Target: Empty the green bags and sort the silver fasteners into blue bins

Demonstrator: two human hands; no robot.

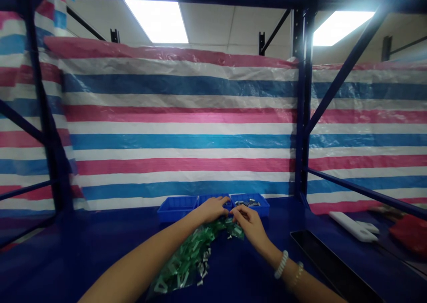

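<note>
Striped plastic tarp backs a dark blue counter [83,249]. The left hand [213,207] rests on the rim of 3 blue bins [176,209], its grip loose and parted. The right hand [248,221] sits at the mouth of the green bag [187,258]; I cannot tell whether its grip is closed. The film looks thin, crinkly and probably slippery, and the small stiff pieces inside likely need a fingertip pinch.
</note>
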